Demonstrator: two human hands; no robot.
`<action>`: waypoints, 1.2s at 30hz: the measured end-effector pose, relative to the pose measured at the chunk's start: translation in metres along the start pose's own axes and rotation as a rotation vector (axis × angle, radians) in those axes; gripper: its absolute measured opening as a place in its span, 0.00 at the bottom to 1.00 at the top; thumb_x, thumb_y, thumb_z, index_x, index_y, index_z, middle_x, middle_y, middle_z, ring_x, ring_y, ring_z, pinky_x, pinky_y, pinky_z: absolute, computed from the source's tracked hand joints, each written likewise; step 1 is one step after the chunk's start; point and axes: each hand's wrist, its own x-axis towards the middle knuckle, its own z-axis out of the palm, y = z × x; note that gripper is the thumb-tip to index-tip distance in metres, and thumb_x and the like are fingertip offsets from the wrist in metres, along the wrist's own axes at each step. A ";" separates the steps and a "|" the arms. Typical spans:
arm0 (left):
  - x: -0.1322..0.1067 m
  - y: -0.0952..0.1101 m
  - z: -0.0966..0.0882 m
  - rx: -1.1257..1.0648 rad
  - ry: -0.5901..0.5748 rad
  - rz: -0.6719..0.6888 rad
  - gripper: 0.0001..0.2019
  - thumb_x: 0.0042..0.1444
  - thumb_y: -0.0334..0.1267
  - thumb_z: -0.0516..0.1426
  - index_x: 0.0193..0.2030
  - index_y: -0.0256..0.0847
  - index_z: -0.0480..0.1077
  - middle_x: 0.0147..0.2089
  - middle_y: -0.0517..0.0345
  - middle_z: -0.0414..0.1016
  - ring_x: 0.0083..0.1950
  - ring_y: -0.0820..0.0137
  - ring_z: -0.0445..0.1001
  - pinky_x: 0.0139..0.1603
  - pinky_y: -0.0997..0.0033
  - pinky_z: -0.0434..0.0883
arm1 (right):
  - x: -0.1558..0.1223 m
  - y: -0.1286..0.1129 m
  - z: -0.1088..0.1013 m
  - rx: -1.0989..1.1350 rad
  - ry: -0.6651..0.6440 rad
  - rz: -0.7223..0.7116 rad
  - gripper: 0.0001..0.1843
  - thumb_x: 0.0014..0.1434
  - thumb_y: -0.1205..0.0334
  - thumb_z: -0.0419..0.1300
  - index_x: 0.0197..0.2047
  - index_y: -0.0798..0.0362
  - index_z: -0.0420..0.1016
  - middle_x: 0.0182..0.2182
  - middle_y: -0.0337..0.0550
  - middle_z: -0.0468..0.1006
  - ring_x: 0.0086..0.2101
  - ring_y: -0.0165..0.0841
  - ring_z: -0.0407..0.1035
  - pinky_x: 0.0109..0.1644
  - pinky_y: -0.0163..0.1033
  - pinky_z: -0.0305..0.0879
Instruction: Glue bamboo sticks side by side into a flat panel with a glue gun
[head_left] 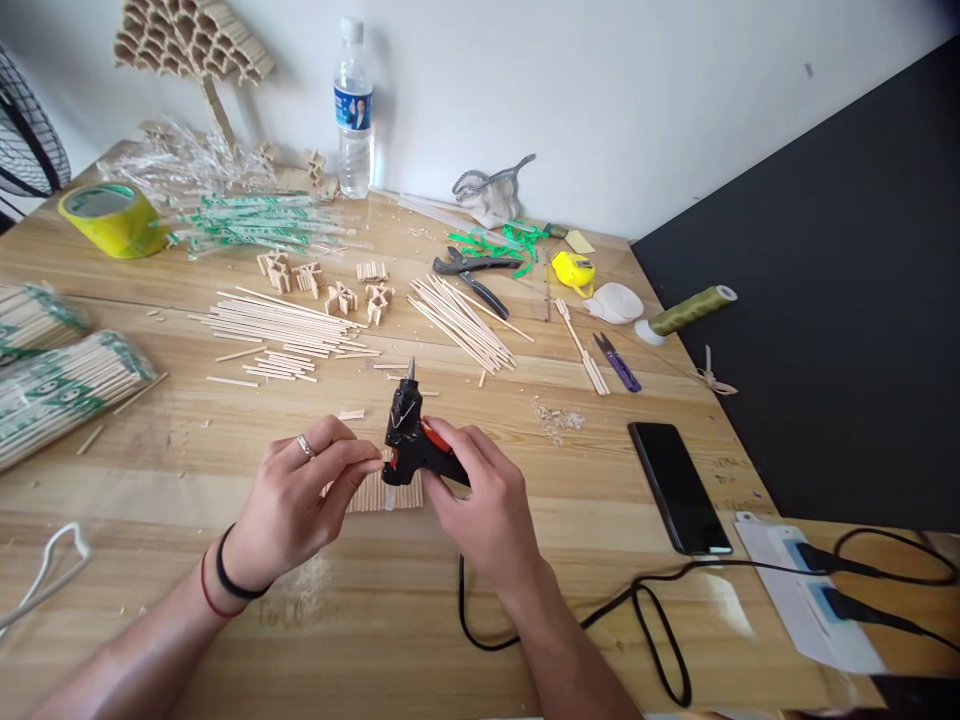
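A black hot glue gun (pixel 406 425) with a red trigger is gripped by my right hand (pixel 487 490), its metal nozzle pointing away from me. My left hand (pixel 307 490), wearing a ring, is closed in a pinch right beside the gun's rear end. What lies between those fingertips is too small and covered to name; a bit of tan shows there. Under both hands is a row of short wooden sticks (pixel 386 493) laid side by side, partly hidden. Just beyond the left hand lies a small joined piece of sticks (pixel 352 414).
Loose sticks (pixel 277 325), pruning-type cutters (pixel 480 275), purple snips (pixel 617 362) and a phone (pixel 679 488) lie around. A water bottle (pixel 353 110) stands against the wall. The black cord (pixel 585 622) runs right to a power strip (pixel 814 600). Yellow tape (pixel 112 225) sits left.
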 end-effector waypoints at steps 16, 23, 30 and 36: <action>-0.002 0.008 0.004 -0.025 0.024 -0.054 0.06 0.70 0.26 0.56 0.46 0.41 0.71 0.36 0.59 0.73 0.34 0.72 0.74 0.33 0.73 0.67 | -0.001 0.001 0.003 0.010 -0.033 -0.031 0.26 0.61 0.75 0.62 0.61 0.50 0.73 0.45 0.49 0.83 0.45 0.41 0.79 0.51 0.44 0.76; 0.001 -0.001 -0.006 -0.353 0.193 -0.424 0.16 0.76 0.40 0.48 0.33 0.43 0.60 0.30 0.62 0.60 0.28 0.71 0.60 0.30 0.68 0.61 | 0.001 0.007 -0.006 0.439 0.030 0.223 0.17 0.68 0.59 0.61 0.59 0.49 0.76 0.41 0.46 0.81 0.41 0.38 0.76 0.46 0.42 0.73; 0.003 -0.008 -0.005 -0.412 0.173 -0.600 0.25 0.74 0.50 0.49 0.24 0.44 0.57 0.21 0.64 0.57 0.23 0.73 0.57 0.25 0.68 0.58 | 0.015 0.012 -0.013 1.375 -0.076 0.603 0.24 0.65 0.40 0.63 0.53 0.50 0.78 0.28 0.37 0.68 0.26 0.29 0.60 0.27 0.35 0.58; 0.008 -0.022 -0.010 -0.362 0.201 -0.669 0.18 0.64 0.46 0.62 0.25 0.40 0.71 0.20 0.63 0.68 0.22 0.74 0.64 0.25 0.71 0.61 | 0.017 0.016 -0.011 1.419 -0.149 0.576 0.25 0.54 0.55 0.76 0.54 0.48 0.79 0.32 0.35 0.66 0.28 0.27 0.60 0.30 0.34 0.57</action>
